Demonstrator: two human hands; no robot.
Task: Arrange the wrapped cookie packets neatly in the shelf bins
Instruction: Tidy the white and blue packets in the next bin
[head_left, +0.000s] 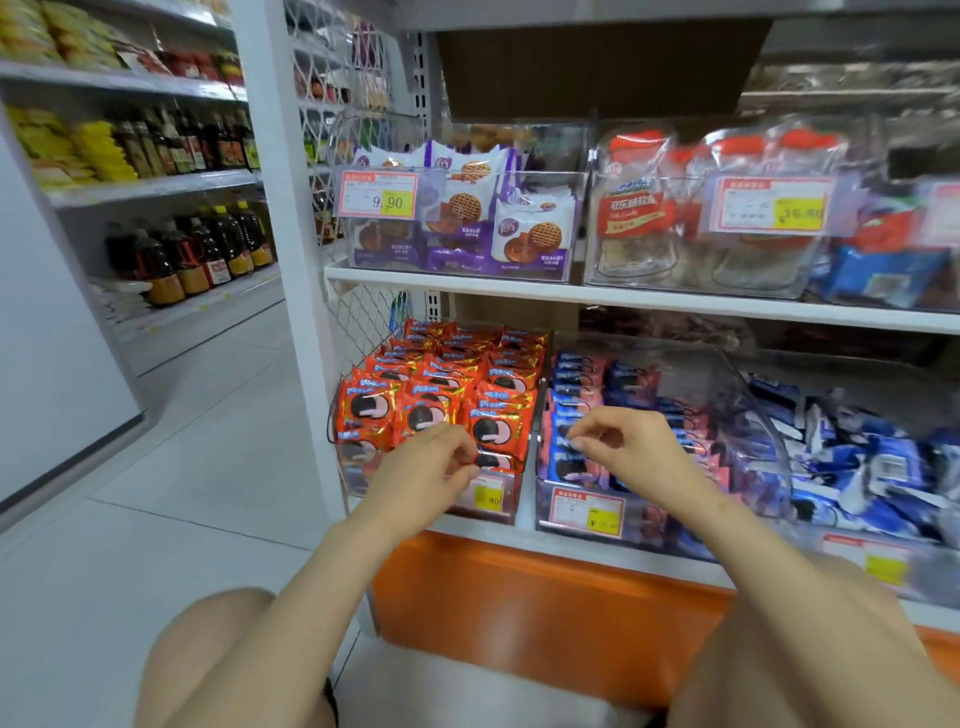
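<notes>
Bare forearms (311, 571) reach toward a low white shop shelf (483, 531). The left hand (431, 467) curls at the front of a clear plastic bin (358, 475) of red-and-gold foil cookie packets (441, 387). The right hand (628, 441) curls over blue-and-pink wrapped packets (582, 410) in the next bin. Whether either hand pinches a packet cannot be told. Red packets stand upright, faces toward the aisle, in rows running front to back. Tugging a front one could topple its row forward.
</notes>
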